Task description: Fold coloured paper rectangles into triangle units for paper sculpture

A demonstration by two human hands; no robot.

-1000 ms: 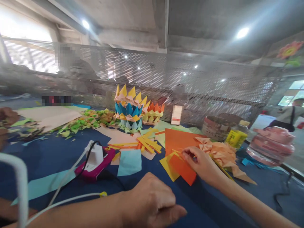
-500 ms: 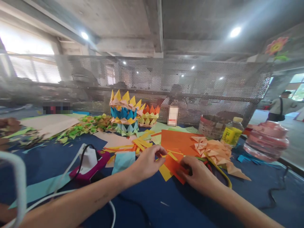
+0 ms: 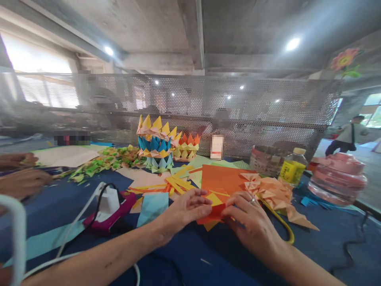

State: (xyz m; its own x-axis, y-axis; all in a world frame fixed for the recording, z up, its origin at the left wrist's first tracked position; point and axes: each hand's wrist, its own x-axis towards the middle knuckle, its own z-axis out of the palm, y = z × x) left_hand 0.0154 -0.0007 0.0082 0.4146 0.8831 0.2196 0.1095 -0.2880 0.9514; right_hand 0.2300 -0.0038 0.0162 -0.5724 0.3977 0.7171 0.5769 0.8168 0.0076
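While the left hand (image 3: 193, 208) and the right hand (image 3: 250, 216) both pinch the small orange paper (image 3: 216, 213) between them, it could bend crooked if one hand pulls harder. The yellow paper (image 3: 211, 226) just below, between the hands, might slide if either hand bumps it.

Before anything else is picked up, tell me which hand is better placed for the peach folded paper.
Likely the right hand: the peach folded paper lies just beyond it, while the left hand would have to reach across. Both hold the small orange paper, so the right must first let go.
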